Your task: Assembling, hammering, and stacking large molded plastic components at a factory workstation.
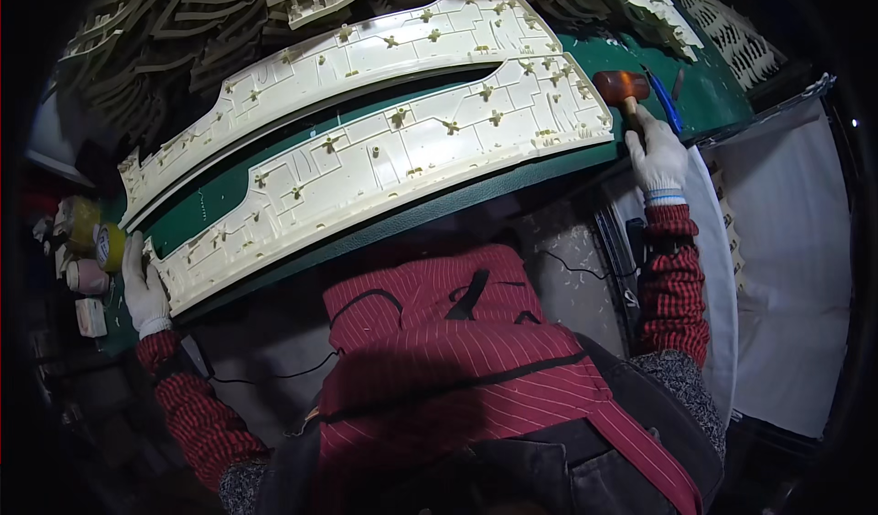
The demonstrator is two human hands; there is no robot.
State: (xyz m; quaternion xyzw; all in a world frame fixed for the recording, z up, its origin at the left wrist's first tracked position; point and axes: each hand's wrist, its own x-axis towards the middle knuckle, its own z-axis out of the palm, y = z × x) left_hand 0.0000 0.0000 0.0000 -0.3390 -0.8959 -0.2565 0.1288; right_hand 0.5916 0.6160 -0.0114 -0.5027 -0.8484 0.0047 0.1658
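Two long cream plastic panels lie side by side on a green bench top, ribs and small clips facing up. My left hand (146,288), in a white knit glove, is at the left end of the near panel (366,169), its fingers along the edge and partly hidden. Beyond it rests the far panel (320,65), a curved gap between the two. My gloved right hand (658,154) is closed round the wooden handle of a mallet (620,87), whose brown head sits just off the near panel's right end.
Right of the mallet lies a blue-handled tool (662,101). Stacked cream plastic parts (229,21) fill the back of the green bench (585,50). Yellow tape rolls (111,246) and small containers (87,275) crowd the left edge. A white sheet (786,241) hangs at right.
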